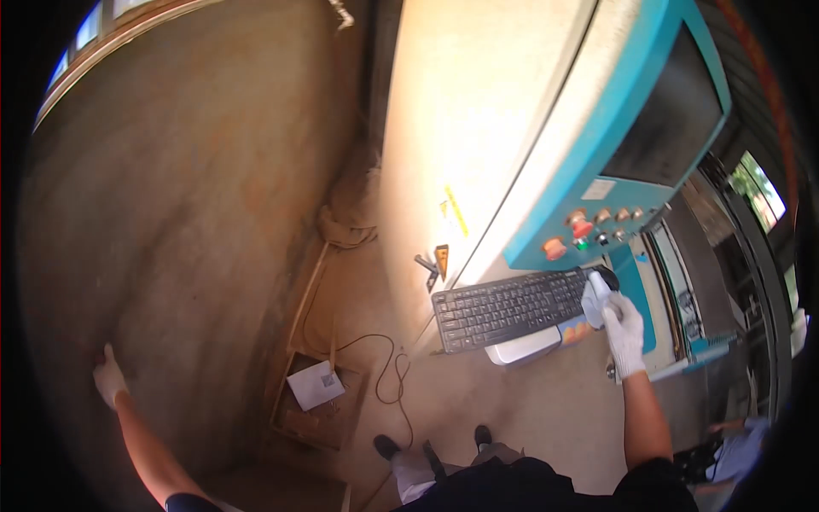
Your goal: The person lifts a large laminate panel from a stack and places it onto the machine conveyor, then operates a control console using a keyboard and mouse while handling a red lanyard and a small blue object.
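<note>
While the gloved right hand grasps a pale object of unclear kind over the right end of the black keyboard, the object lies left of and beyond its fingers, long axis running away from the person. The right hand is the nearer; the left hand is well apart, by the brown wall, its finger state and contact undetermined. Obstructions noted: a dark rounded item just beside the object's far end, with the teal control panel beyond
</note>
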